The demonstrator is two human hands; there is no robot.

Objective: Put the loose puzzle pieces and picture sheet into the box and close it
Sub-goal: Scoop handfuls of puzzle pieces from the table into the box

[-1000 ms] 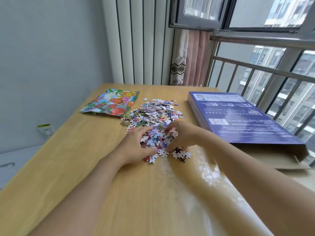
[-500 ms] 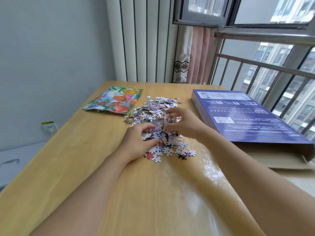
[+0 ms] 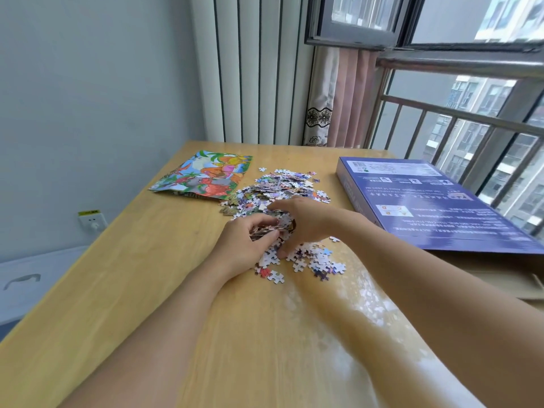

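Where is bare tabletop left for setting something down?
Bare: the table near-left, below the picture sheet and left of the left hand; also the strip between puzzle pieces and box. Crowded: mid-table, both hands, right hand, in the pile.

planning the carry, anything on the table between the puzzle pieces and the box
Nothing visible: bare table separates the puzzle pieces from the purple box. Both hands, left hand and right hand, are already gathering pieces.

I count two hands, left [image 3: 241, 248] and right [image 3: 309, 222], one box [image 3: 435, 207], one sheet [image 3: 206, 176], one heap of pieces [image 3: 282, 189] far too many and too small to number, perhaps some hundreds, one table [image 3: 147, 275], one socket [image 3: 92, 220]
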